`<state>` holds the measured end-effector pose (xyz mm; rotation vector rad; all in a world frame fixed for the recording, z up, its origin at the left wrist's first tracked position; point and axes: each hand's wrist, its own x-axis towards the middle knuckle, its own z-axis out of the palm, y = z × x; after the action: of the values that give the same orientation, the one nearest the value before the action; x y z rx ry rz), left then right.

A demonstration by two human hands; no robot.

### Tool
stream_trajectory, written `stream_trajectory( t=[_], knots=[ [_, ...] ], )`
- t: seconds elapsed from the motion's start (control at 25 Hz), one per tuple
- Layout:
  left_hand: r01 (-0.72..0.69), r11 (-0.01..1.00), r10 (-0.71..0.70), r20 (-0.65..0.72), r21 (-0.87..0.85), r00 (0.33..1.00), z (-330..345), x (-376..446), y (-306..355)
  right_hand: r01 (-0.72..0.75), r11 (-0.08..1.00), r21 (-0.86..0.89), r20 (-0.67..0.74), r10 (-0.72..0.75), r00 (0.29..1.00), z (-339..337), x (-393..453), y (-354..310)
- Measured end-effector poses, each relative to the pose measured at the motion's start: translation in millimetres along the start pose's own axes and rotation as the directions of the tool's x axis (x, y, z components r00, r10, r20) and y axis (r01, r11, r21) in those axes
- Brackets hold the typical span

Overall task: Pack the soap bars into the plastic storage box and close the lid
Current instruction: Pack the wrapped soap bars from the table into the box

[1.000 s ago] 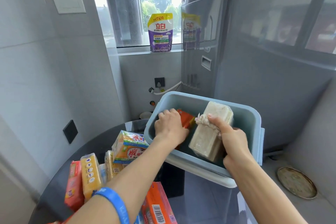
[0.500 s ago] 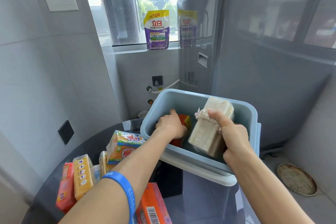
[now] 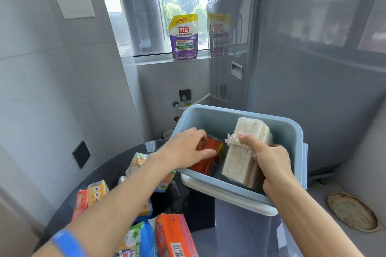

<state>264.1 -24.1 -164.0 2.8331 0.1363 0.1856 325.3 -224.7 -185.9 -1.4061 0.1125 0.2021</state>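
Inside the tilted blue storage box (image 3: 292, 131) at the counter (image 3: 117, 165) far edge: left hand (image 3: 188, 152), fingers nearly straight, pressing on an orange soap bar (image 3: 211, 158) by the box's left wall. Right hand (image 3: 271, 165) curled around a pale wrapped soap bar (image 3: 246, 148), thumb on top, standing tilted near the right wall. More packaged soap bars (image 3: 173, 236) piled along the counter near edge.

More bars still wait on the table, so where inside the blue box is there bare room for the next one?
Bare floor shows along the blue box's far wall, beyond the orange soap pack under the left hand, and in the narrow strip between that pack and the pale wrapped bar that the right hand grips. The near right corner is crowded by that bar and hand.
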Motion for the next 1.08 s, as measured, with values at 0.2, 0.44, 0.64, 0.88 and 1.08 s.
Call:
stream_trajectory(
  t=[0.2,0.44,0.64,0.88,1.08],
  knots=[
    [-0.339,0.895,0.291,0.195,0.290,0.936,0,-68,-18,0.138,0.977,-0.165,-0.030,-0.145,0.989,2,2,19],
    [-0.365,0.882,0.426,-0.174,0.299,0.888,9,-71,-19,0.102,0.662,-0.743,0.009,-0.142,0.990,26,16,-5],
    [-0.324,0.917,0.362,-0.148,0.234,0.920,4,-71,-14,0.220,0.182,-0.958,0.238,0.081,0.968,51,20,-14],
    [-0.293,0.926,0.343,-0.205,0.238,0.917,5,-68,-14,0.515,-0.064,-0.855,0.482,0.268,0.834,59,16,-23],
    [-0.277,0.900,0.391,-0.343,0.335,0.854,12,-78,-10,0.635,-0.169,-0.754,0.506,0.467,0.725,70,11,-18]
  ],
)
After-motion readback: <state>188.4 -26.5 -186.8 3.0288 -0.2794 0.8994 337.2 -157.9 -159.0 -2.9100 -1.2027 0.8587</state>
